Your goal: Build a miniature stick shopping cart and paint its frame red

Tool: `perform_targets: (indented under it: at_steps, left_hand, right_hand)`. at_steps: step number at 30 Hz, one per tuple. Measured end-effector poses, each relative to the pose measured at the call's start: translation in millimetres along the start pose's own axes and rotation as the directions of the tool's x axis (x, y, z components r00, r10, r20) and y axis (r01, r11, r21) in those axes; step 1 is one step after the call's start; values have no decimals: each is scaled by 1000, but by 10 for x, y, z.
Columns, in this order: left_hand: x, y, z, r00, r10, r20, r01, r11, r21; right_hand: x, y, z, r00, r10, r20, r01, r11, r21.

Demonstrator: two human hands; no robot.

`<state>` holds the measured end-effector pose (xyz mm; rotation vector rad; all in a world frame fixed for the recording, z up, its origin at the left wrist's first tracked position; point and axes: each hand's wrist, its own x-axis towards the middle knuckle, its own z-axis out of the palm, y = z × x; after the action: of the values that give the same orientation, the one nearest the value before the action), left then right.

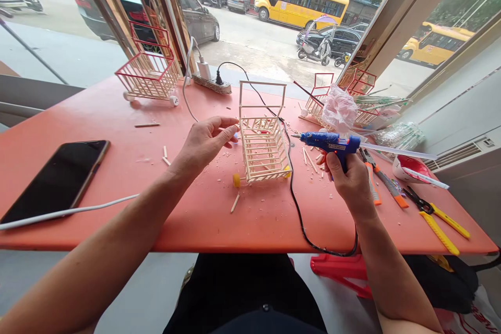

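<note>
A miniature shopping cart (264, 159) made of thin wooden sticks stands on the table, with a raised handle at its back and yellow wheels (236, 180) low at its sides. My left hand (211, 138) reaches to the cart's upper left edge, thumb and fingers closed together on the frame there; whether a small piece is also pinched between them is hidden. On the right, my right hand (348, 175) grips a blue hot glue gun (326, 141). Its nozzle points left toward the cart, apart from it, and a clear glue stick (395, 150) sticks out behind.
A red-trimmed cart (146, 70) stands back left; more stand back right beside a crumpled pink bag (340, 107). A phone (58, 177) lies left. Yellow-handled pliers (438, 219), a cutter (387, 182) and a bowl (410, 168) sit right. A black cable (299, 209) crosses the table.
</note>
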<state>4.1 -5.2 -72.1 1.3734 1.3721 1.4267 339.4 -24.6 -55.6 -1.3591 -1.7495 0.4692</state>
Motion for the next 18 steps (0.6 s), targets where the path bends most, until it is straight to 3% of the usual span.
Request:
perform_targets:
  at_steps: [18]
  left_hand:
    - [-6,-11,4,1000,19,9,-19,999,28]
  right_hand:
    - [-15,13,-5,998,-20,-56,21,1000,6]
